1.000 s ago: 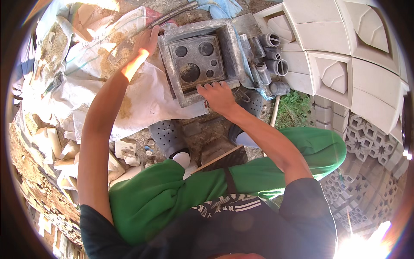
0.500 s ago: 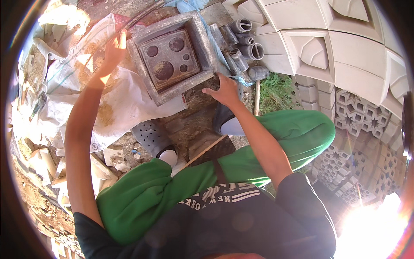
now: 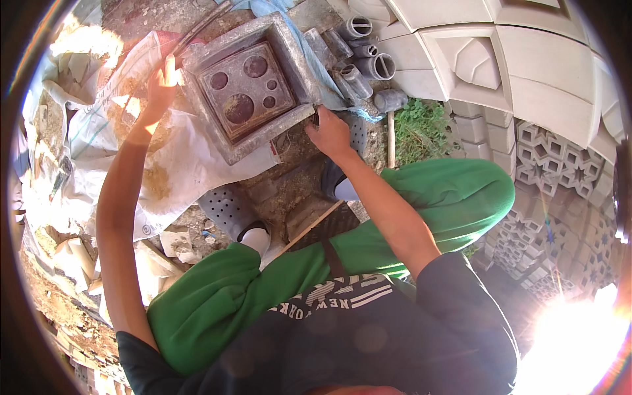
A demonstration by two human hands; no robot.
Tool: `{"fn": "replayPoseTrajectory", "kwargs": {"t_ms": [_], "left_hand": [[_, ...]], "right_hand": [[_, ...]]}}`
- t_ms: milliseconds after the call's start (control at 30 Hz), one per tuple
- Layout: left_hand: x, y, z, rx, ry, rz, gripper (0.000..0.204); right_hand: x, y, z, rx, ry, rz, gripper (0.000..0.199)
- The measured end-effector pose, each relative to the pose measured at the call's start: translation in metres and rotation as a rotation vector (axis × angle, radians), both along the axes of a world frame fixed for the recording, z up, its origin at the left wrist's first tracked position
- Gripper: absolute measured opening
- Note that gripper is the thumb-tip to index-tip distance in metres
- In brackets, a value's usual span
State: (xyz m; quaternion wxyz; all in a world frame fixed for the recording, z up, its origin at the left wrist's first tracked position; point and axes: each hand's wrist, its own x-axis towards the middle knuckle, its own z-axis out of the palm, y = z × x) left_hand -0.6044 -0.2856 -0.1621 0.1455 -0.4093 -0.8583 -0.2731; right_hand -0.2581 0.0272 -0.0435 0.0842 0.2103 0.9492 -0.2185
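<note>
Outdoor work area, bare ground of packed dirt and rubble [image 3: 289,191]. Strong sunlight came from the lower right, with heavy lens flare [image 3: 573,336]. White woven sacks [image 3: 164,164] lay spread over the ground at left, dusted with sand. Broken pale fragments [image 3: 174,243] were scattered beside them. Stacked white cast panels with relief patterns [image 3: 474,59] stood at upper right; below them, stacked lattice blocks with star-shaped openings [image 3: 559,164]. A patch of green weeds [image 3: 421,128] grew beside the panels.
</note>
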Motion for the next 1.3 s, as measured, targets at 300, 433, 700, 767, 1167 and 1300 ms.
{"fn": "replayPoseTrajectory", "kwargs": {"t_ms": [300, 433, 700, 767, 1167, 1300], "left_hand": [[0.001, 0.0, 0.013, -0.22, -0.186, 0.082, 0.053], [0.005, 0.03, 0.058, -0.189, -0.814, 0.211, 0.057], [0.045, -0.011, 0.042, -0.124, -0.568, 0.396, 0.103], [0.118, 0.074, 0.081, 0.003, -0.837, 0.595, 0.109], [0.171, 0.1, 0.083, 0.372, -0.431, 0.789, 0.086], [0.175, 0.096, 0.078, 0.4, -0.239, 0.746, 0.081]], "right_hand": [[-0.001, -0.05, -0.011, -0.161, 0.106, -0.608, 0.054], [0.013, -0.021, -0.022, -0.215, 0.415, -0.456, 0.057], [0.002, -0.017, -0.004, -0.293, 0.225, -0.408, 0.046], [0.016, 0.003, -0.009, -0.275, 0.168, -0.428, 0.042], [0.013, 0.01, -0.006, -0.277, 0.137, -0.133, 0.047], [0.016, 0.014, 0.0, -0.297, 0.097, -0.062, 0.047]]}}
